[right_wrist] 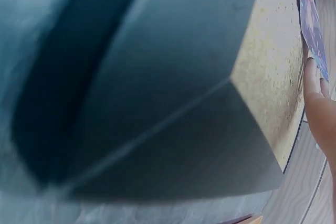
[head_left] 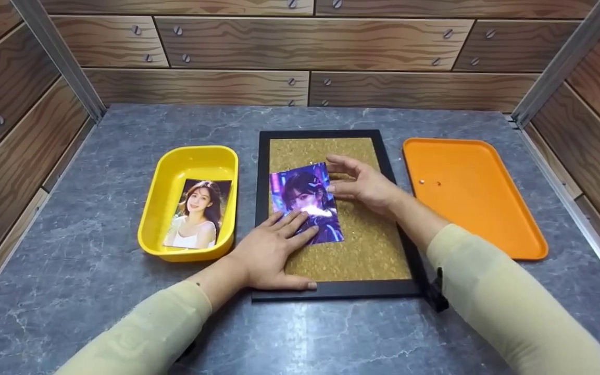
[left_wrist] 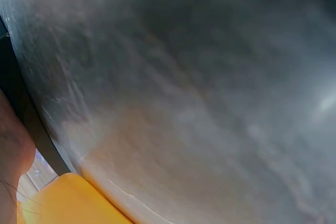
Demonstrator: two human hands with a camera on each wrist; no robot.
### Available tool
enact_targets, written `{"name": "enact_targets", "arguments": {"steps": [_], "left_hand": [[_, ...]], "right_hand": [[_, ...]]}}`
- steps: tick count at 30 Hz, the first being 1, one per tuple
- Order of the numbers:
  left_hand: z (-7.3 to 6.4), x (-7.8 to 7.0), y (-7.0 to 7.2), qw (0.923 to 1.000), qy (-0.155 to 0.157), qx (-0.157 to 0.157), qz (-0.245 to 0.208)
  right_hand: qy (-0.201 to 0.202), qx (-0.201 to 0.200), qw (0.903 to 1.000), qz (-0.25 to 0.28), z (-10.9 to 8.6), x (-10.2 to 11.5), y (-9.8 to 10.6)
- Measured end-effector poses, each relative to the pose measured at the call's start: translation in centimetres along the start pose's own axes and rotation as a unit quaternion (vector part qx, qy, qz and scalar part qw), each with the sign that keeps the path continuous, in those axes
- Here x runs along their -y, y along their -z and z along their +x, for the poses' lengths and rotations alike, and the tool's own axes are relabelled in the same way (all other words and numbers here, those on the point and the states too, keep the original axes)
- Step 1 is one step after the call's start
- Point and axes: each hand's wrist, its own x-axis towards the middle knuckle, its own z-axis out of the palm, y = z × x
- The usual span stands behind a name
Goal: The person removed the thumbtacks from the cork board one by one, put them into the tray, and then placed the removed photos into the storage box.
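A purple-and-blue picture card [head_left: 300,185] with a dark-haired figure lies slightly tilted on a cork board [head_left: 362,252] in a black frame [head_left: 357,289]. My left hand [head_left: 271,252] spreads over the card's lower part, fingers straight, its thumb along the frame's near edge. At the card's right edge, the fingertips of my right hand [head_left: 365,186] touch it with the fingers apart. From the right wrist, the card [right_wrist: 314,35] shows edge-on above the cork, the right hand [right_wrist: 320,103] beside it. The left wrist view catches only a sliver of the left hand [left_wrist: 13,145].
Left of the board, a yellow tub [head_left: 149,208] holds a photo [head_left: 196,216] of a person in white. On the right lies an orange tray [head_left: 487,208] with two tiny pins [head_left: 422,182] on it. Wood-patterned walls [head_left: 310,44] enclose the grey marbled table [head_left: 331,338].
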Motion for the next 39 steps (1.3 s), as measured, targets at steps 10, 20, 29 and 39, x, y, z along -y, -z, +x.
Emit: {"name": "enact_targets", "arguments": {"steps": [10,20,29,39], "left_hand": [[0.0,0.1,-0.1,0.9999,-0.002,-0.011,0.003],[0.0,0.1,-0.1,0.9999,0.001,-0.006,-0.012],[0.0,0.1,-0.2,0.9999,-0.006,-0.013,-0.003],[0.0,0.0,-0.1,0.9999,-0.004,-0.011,-0.005]], "right_hand": [[-0.010,0.028,0.9992,-0.028,-1.1,0.1,-0.2],[-0.003,0.056,0.9974,-0.047,-1.9,0.0,0.0],[-0.020,0.066,0.9962,-0.054,-3.1,-0.2,0.0],[-0.039,0.073,0.9959,-0.039,-4.1,-0.3,-0.2]]}}
